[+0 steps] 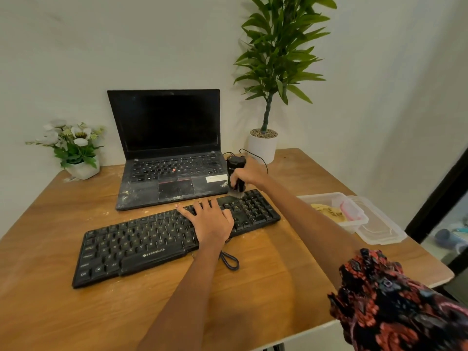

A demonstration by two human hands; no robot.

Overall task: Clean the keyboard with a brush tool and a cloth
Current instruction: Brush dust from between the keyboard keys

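A black keyboard (pixel 141 245) lies slanted across the wooden table (pixel 266 287), dusty with crumbs around it. My left hand (pixel 211 219) rests flat on its right-hand keys, fingers spread. My right hand (pixel 249 174) grips a black brush tool (pixel 236 173) upright, its lower end touching the keyboard's far right corner near the number pad. A thin black cord runs from the tool toward the back. The bristles are hidden by my fingers.
An open dusty black laptop (pixel 172 158) stands just behind the keyboard. A white flower pot (pixel 83 169) sits back left, a tall potted plant (pixel 263 148) back right. A clear plastic box (pixel 336 211) with yellow and pink cloths and its lid lies at the right edge.
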